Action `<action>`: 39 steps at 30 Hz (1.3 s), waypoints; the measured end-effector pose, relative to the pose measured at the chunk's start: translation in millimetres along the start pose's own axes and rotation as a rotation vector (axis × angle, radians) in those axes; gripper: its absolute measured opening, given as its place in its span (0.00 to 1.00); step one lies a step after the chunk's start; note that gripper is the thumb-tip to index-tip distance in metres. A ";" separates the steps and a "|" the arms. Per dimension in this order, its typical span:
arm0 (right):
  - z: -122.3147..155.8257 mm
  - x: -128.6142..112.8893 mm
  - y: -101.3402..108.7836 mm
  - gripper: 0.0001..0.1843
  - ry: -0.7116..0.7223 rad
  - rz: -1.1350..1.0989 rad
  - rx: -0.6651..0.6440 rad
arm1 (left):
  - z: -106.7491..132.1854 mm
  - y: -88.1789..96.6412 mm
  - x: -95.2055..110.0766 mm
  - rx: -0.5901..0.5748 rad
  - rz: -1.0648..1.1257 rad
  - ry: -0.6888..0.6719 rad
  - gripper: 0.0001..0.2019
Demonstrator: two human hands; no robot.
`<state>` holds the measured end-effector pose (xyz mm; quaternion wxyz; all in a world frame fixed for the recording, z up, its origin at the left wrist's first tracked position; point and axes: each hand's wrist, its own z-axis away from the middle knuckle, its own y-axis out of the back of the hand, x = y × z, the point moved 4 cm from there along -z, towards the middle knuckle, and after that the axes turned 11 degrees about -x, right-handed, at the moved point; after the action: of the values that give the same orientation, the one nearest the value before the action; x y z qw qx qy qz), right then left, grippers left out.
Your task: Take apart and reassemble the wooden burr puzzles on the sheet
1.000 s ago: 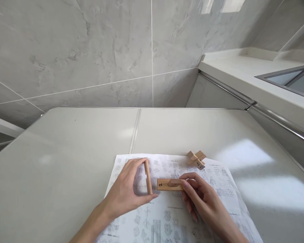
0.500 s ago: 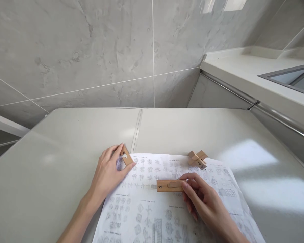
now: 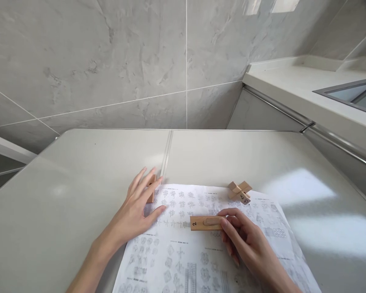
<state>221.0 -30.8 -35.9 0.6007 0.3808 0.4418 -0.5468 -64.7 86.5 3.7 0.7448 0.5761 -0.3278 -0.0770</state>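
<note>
one printed sheet point(image 3: 155, 264) here: right hand point(image 3: 242, 232) is pinching the "2" block point(image 3: 198, 223) over its middle, left hand point(image 3: 142, 207) has fingers spread loose over a smaller piece point(image 3: 151, 197) by its far left corner, crossed blocks point(image 3: 240, 192) at its far edge.

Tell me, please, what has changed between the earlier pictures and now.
The left hand carried the notched wooden piece leftward and away from the person, near the far left corner of the sheet; it now spreads over it, apparently letting go. The right hand still holds the block marked 2; the crossed pieces stayed put.
</note>
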 end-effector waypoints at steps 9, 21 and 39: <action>-0.9 5.0 0.9 0.25 0.008 0.049 -0.015 | -0.6 -28.9 70.1 0.019 0.139 -0.457 0.20; -0.6 7.2 5.6 0.17 0.169 0.407 0.072 | -2.0 -41.5 80.5 0.072 0.187 -0.489 0.17; -0.8 -0.3 4.4 0.11 0.467 0.780 0.144 | -2.7 -44.7 81.4 0.052 0.146 -0.446 0.16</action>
<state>225.3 -29.5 -36.0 0.6181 0.6722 0.3500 -0.2088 11.6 34.1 -4.8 0.6426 0.5386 -0.5267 -0.1400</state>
